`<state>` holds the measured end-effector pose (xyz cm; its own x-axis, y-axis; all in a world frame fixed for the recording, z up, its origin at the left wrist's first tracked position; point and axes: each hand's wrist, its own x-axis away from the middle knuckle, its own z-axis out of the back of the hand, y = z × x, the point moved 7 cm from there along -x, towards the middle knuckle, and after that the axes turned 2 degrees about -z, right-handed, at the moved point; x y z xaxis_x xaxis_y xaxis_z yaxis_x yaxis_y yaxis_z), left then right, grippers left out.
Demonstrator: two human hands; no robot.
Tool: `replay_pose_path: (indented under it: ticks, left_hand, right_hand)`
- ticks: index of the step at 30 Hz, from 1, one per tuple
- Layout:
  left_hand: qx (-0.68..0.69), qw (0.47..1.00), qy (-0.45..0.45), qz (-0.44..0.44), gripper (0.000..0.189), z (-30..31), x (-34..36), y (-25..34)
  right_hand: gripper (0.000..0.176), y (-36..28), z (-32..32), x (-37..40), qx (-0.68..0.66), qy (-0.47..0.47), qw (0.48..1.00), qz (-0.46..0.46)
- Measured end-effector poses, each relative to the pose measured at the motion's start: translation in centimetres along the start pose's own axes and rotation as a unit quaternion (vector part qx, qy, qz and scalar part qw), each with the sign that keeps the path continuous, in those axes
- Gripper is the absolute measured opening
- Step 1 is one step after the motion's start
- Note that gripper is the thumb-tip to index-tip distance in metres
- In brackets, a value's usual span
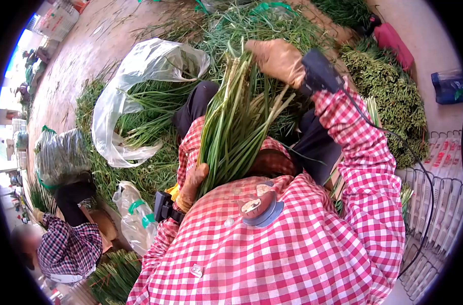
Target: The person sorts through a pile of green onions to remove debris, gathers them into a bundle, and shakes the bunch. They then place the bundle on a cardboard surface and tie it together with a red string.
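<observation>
A long bunch of green chives [226,137], pale ends pointing away from me, lies against my front between my knees. My left hand [194,182], in a brownish glove, is closed around its leafy lower side. At the pale ends is my right hand [276,58], also gloved, with its fingers curled together; what they pinch is too blurred to make out. Beyond the bunch, loose greens [252,25] are heaped on the floor. An open clear plastic bag [107,119] with more green leaves in it lies left of my knee.
Stacked bunches of greens [389,91] stand at the right, near white ribbed crates [435,198]. At the left are a tied bag of greens [63,155], a crumpled plastic bag [135,216] and a seated person in a checked shirt [71,246]. A cable [414,157] hangs from my right wrist device.
</observation>
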<state>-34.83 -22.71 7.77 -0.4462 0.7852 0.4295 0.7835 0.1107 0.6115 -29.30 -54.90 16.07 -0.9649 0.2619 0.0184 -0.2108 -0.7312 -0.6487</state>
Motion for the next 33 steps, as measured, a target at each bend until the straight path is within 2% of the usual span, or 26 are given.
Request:
replay_pose_path:
  ticks: [1, 2, 3, 4, 5, 6, 7, 8, 9, 10, 11, 12, 13, 14, 15, 16, 17, 18, 20, 21, 23, 25, 27, 28, 32, 33]
  left_hand:
    - [0.034, 0.999, 0.001, 0.015, 0.045, -0.2, -0.2, -0.1]
    - [0.068, 0.997, 0.003, 0.030, 0.045, -0.3, -0.2, -0.4]
    - [0.044, 0.998, 0.036, 0.033, 0.045, -0.2, -0.1, -0.3]
    - [0.019, 0.997, 0.069, 0.035, 0.045, -0.1, -0.1, -0.1]
    - [-0.005, 0.994, 0.103, 0.035, 0.045, 0.2, -0.1, 0.1]
    - [0.012, 0.995, 0.097, 0.029, 0.045, 0.8, -0.2, 0.0]
    - [0.003, 0.994, 0.113, 0.013, 0.045, 2.0, -0.4, -0.2]
    - [-0.006, 0.992, 0.128, -0.002, 0.045, 3.5, -0.5, -0.5]
    - [-0.014, 0.989, 0.143, -0.019, 0.044, 4.9, -0.6, -0.9]
    - [-0.076, 0.985, 0.139, -0.069, 0.045, 5.8, -0.7, -0.6]
    - [0.075, 0.991, 0.043, -0.100, 0.044, 1.7, -0.8, 0.8]
    - [0.116, 0.986, 0.070, -0.093, 0.044, 2.5, -0.9, 0.5]
    - [0.156, 0.979, 0.096, -0.086, 0.044, 3.4, -1.0, 0.3]
    - [0.134, 0.981, 0.109, -0.090, 0.044, 3.7, -0.9, 0.5]
    - [0.112, 0.982, 0.123, -0.094, 0.044, 3.9, -0.7, 0.7]
    - [0.090, 0.982, 0.137, -0.096, 0.044, 4.1, -0.6, 0.8]
    - [0.106, 0.983, 0.129, -0.079, 0.044, 4.2, -0.6, 0.6]
    - [0.121, 0.983, 0.122, -0.059, 0.045, 4.3, -0.7, 0.3]
    - [0.132, 0.984, 0.110, -0.041, 0.047, 3.2, -0.6, 0.4]
    - [0.118, 0.985, 0.117, -0.046, 0.047, 2.7, -0.5, 0.7]
    - [0.092, 0.986, 0.129, -0.058, 0.048, 1.7, -0.2, 1.0]
    - [0.059, 0.986, 0.134, -0.079, 0.048, 0.8, 0.3, 1.3]
    - [-0.013, 0.984, 0.145, -0.105, 0.048, 3.4, 1.0, 0.7]
    - [0.057, 0.987, 0.129, -0.073, 0.045, 2.4, 1.0, 0.9]
    - [0.070, 0.985, 0.141, -0.072, 0.045, 2.5, 0.6, 0.7]
    - [0.076, 0.983, 0.146, -0.078, 0.045, 2.7, 0.5, 0.5]
  right_hand:
    - [0.020, 0.5, 0.9, -0.4, 0.015, -0.060, 0.993, -0.096]
    - [0.021, 0.9, 2.0, -0.9, -0.011, 0.052, 0.998, -0.036]
    - [0.022, 2.3, 2.8, -1.9, 0.161, 0.039, 0.984, -0.068]
    - [0.024, 7.1, 2.5, -3.8, 0.128, 0.082, 0.988, -0.012]
    - [0.029, 6.6, 5.0, -3.0, 0.073, 0.164, 0.983, -0.023]
    - [0.028, 6.3, 6.7, -2.9, 0.170, 0.192, 0.965, -0.051]
    - [0.023, 8.9, 8.6, -3.0, 0.111, 0.214, 0.960, -0.141]
    - [0.021, 12.3, 9.4, -2.5, -0.082, 0.276, 0.938, -0.192]
    - [0.026, 11.8, 11.2, -1.2, -0.090, 0.271, 0.934, -0.216]
    - [0.030, 17.8, 11.6, -2.4, -0.219, 0.284, 0.916, -0.181]
    - [0.033, 16.6, 11.9, -0.7, -0.069, 0.269, 0.928, -0.246]
    - [0.032, 21.7, 11.0, -2.0, 0.178, 0.185, 0.924, -0.284]
    - [0.035, 21.5, 8.6, -1.9, 0.303, 0.062, 0.914, -0.262]
    - [0.039, 20.7, 6.4, -0.8, 0.420, -0.060, 0.875, -0.232]
    - [0.039, 19.0, 6.2, 0.1, 0.330, -0.017, 0.903, -0.275]
    - [0.038, 10.3, 5.8, 1.4, 0.342, -0.072, 0.930, -0.117]
    - [0.032, 6.7, 5.9, 2.1, 0.184, 0.105, 0.964, -0.161]
    - [0.028, 4.3, 4.9, 2.4, -0.016, 0.120, 0.983, -0.136]
    - [0.035, -3.5, 3.0, 4.2, -0.264, 0.009, 0.959, -0.101]
    - [0.047, -5.5, 1.3, 4.6, -0.292, -0.030, 0.953, -0.076]
    - [0.077, -7.8, -1.5, 5.4, -0.191, -0.040, 0.981, -0.006]
    - [0.074, -7.3, -6.7, 5.5, -0.137, -0.112, 0.983, -0.056]
    - [0.063, -8.3, -5.8, 5.5, -0.103, -0.121, 0.987, -0.002]
    - [0.057, -8.7, -5.6, 5.6, -0.086, -0.125, 0.988, 0.026]
    - [0.025, -8.5, -4.7, 6.3, -0.048, -0.058, 0.995, 0.070]
    - [0.023, -5.3, -5.9, 5.2, -0.186, -0.086, 0.979, 0.011]
